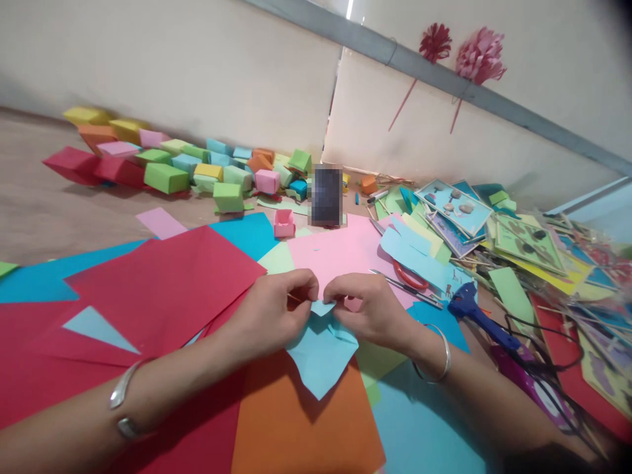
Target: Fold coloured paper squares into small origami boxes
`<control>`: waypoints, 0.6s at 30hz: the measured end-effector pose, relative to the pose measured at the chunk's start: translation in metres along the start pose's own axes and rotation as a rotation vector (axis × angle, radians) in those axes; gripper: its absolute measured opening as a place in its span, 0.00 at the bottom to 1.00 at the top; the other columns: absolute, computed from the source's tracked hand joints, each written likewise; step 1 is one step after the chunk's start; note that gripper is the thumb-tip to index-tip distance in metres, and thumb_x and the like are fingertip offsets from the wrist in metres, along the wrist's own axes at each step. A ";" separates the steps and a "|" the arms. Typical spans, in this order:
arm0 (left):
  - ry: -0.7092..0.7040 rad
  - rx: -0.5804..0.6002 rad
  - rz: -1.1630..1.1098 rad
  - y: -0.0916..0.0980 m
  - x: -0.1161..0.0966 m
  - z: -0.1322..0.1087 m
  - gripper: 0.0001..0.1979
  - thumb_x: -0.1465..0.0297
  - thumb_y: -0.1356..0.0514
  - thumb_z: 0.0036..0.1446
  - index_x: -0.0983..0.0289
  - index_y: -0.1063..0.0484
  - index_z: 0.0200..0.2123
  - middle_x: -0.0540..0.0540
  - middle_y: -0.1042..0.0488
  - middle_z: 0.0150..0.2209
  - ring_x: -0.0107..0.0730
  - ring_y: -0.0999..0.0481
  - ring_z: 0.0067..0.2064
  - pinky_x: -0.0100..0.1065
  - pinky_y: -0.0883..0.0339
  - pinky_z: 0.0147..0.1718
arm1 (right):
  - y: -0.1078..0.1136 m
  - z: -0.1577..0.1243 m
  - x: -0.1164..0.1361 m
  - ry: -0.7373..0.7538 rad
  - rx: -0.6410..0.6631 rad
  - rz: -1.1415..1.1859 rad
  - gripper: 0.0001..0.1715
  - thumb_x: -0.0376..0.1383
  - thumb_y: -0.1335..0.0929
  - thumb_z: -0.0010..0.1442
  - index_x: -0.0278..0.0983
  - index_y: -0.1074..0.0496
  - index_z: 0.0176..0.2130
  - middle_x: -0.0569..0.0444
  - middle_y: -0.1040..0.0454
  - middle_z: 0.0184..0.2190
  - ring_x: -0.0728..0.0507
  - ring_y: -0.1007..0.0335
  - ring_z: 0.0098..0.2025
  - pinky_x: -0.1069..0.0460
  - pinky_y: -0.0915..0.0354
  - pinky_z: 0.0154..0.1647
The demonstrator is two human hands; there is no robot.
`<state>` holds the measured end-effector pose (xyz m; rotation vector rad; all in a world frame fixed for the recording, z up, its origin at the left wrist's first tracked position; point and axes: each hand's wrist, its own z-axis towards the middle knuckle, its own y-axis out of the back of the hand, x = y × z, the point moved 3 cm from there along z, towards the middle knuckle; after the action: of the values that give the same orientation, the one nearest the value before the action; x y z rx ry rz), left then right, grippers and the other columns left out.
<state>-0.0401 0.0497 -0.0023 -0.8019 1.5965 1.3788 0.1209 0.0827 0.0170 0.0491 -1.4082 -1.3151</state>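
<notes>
A light blue sheet of paper (318, 359), partly folded, hangs between my hands above an orange sheet (301, 421). My left hand (286, 306) pinches its upper left edge between thumb and fingers. On the other side, my right hand (370, 306) pinches the upper right edge, close to a small folded flap. One pointed corner of the paper faces me. Beyond the hands stands a small open pink paper box (284, 224). Large red sheets (168, 283) lie to the left, and a pink sheet (336, 253) lies under and past the hands.
Many colored paper boxes (168, 178) stand along the wall at the back left. At right are a pen (415, 289), red-handled scissors (412, 275), a blue glue gun (486, 319) with a black cord, and piled cards (454, 207). Paper flowers (481, 56) hang on a rail.
</notes>
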 end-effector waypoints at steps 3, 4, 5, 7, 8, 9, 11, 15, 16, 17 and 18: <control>0.008 0.000 -0.024 0.000 -0.001 0.000 0.03 0.69 0.47 0.46 0.61 0.35 0.25 0.48 0.32 0.24 0.29 0.32 0.28 0.29 0.39 0.26 | 0.000 -0.001 -0.001 0.159 0.058 -0.128 0.12 0.25 0.38 0.52 0.38 0.29 0.32 0.56 0.25 0.27 0.49 0.34 0.28 0.55 0.41 0.32; 0.006 0.000 -0.025 0.000 -0.002 0.000 0.03 0.69 0.47 0.46 0.61 0.35 0.25 0.47 0.32 0.24 0.28 0.33 0.28 0.29 0.39 0.26 | 0.000 -0.001 -0.001 0.202 0.074 -0.178 0.13 0.25 0.39 0.53 0.38 0.29 0.33 0.56 0.25 0.27 0.49 0.34 0.28 0.55 0.42 0.32; 0.003 0.000 -0.022 -0.001 -0.002 0.000 0.03 0.69 0.47 0.46 0.61 0.35 0.25 0.47 0.33 0.24 0.28 0.33 0.28 0.29 0.39 0.27 | 0.000 -0.001 -0.001 0.232 0.090 -0.225 0.14 0.24 0.39 0.53 0.39 0.29 0.34 0.56 0.26 0.27 0.49 0.35 0.28 0.55 0.43 0.32; -0.001 0.001 -0.009 -0.001 -0.003 -0.001 0.03 0.69 0.48 0.45 0.61 0.36 0.24 0.47 0.34 0.23 0.28 0.33 0.27 0.30 0.39 0.26 | -0.001 -0.002 -0.001 0.260 0.106 -0.311 0.14 0.24 0.40 0.54 0.39 0.30 0.34 0.57 0.28 0.25 0.49 0.36 0.28 0.55 0.45 0.30; -0.001 0.003 -0.005 -0.001 -0.004 -0.001 0.02 0.69 0.48 0.44 0.61 0.37 0.24 0.47 0.34 0.23 0.28 0.34 0.27 0.30 0.39 0.26 | -0.002 -0.002 -0.001 0.262 0.107 -0.351 0.14 0.24 0.40 0.54 0.39 0.30 0.33 0.58 0.29 0.24 0.49 0.37 0.27 0.55 0.46 0.29; 0.002 0.010 -0.005 -0.001 -0.004 -0.001 0.02 0.69 0.48 0.44 0.61 0.37 0.24 0.47 0.34 0.23 0.28 0.33 0.27 0.30 0.39 0.26 | -0.003 -0.002 -0.001 0.260 0.103 -0.388 0.14 0.24 0.40 0.54 0.39 0.30 0.32 0.58 0.30 0.23 0.49 0.38 0.26 0.55 0.48 0.28; 0.023 0.032 -0.018 -0.002 -0.005 0.000 0.04 0.69 0.48 0.43 0.61 0.35 0.24 0.48 0.32 0.23 0.29 0.33 0.27 0.30 0.38 0.26 | -0.005 -0.002 -0.001 0.260 0.082 -0.452 0.14 0.24 0.40 0.54 0.39 0.31 0.31 0.59 0.33 0.21 0.49 0.42 0.24 0.54 0.51 0.27; 0.093 0.065 -0.071 -0.002 -0.006 0.000 0.06 0.67 0.45 0.44 0.62 0.31 0.27 0.50 0.27 0.25 0.32 0.27 0.29 0.32 0.33 0.28 | -0.009 -0.002 -0.001 0.288 0.032 -0.534 0.15 0.24 0.41 0.55 0.38 0.31 0.29 0.59 0.36 0.19 0.48 0.47 0.23 0.52 0.55 0.25; 0.097 0.060 -0.074 -0.002 -0.006 0.001 0.07 0.65 0.44 0.45 0.61 0.31 0.27 0.50 0.26 0.26 0.33 0.26 0.29 0.33 0.32 0.29 | -0.010 -0.002 -0.002 0.296 0.033 -0.550 0.15 0.24 0.41 0.56 0.38 0.31 0.28 0.58 0.36 0.19 0.48 0.47 0.22 0.52 0.55 0.25; 0.096 0.054 -0.069 -0.003 -0.006 0.001 0.07 0.64 0.44 0.45 0.61 0.31 0.27 0.51 0.25 0.26 0.34 0.25 0.30 0.33 0.31 0.30 | -0.011 -0.002 -0.002 0.297 0.040 -0.563 0.15 0.24 0.41 0.57 0.37 0.32 0.28 0.58 0.37 0.19 0.48 0.48 0.22 0.52 0.55 0.25; 0.091 0.044 -0.056 -0.003 -0.005 0.001 0.07 0.64 0.43 0.46 0.61 0.31 0.27 0.52 0.25 0.26 0.35 0.25 0.31 0.34 0.31 0.30 | -0.011 -0.001 -0.002 0.293 0.059 -0.572 0.15 0.24 0.41 0.57 0.37 0.32 0.27 0.58 0.37 0.19 0.48 0.48 0.22 0.52 0.54 0.25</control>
<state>-0.0349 0.0498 0.0011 -0.8873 1.6552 1.2794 0.1158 0.0792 0.0072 0.7001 -1.2188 -1.6461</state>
